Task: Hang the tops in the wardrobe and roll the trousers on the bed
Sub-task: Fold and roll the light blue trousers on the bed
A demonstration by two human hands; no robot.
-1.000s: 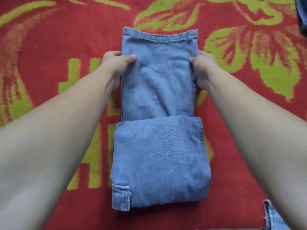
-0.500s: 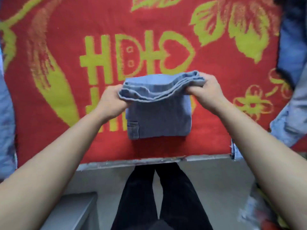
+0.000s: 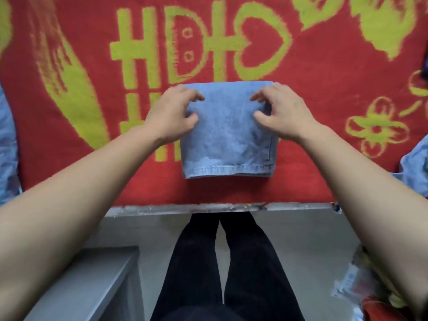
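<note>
Both hands pin a folded pair of jeans on a bed's red blanket.

The folded jeans (image 3: 228, 140) lie flat between the fingers (image 3: 196, 96), with the hemmed edge on the near side of them and close to the bed's grey edge (image 3: 208, 207). The left hand (image 3: 172, 114) and right hand (image 3: 283, 112) sit on the bundle's far corners. Their fingers are bent and half closed, each thumb and forefinger nipping denim at the side edge. The patterned red blanket (image 3: 324, 89) lies open beyond the fingers and out to either side of them. More blue denim (image 3: 7, 140) lies well out to the left of the fingers, and another piece (image 3: 416, 163) well out to the right.
</note>
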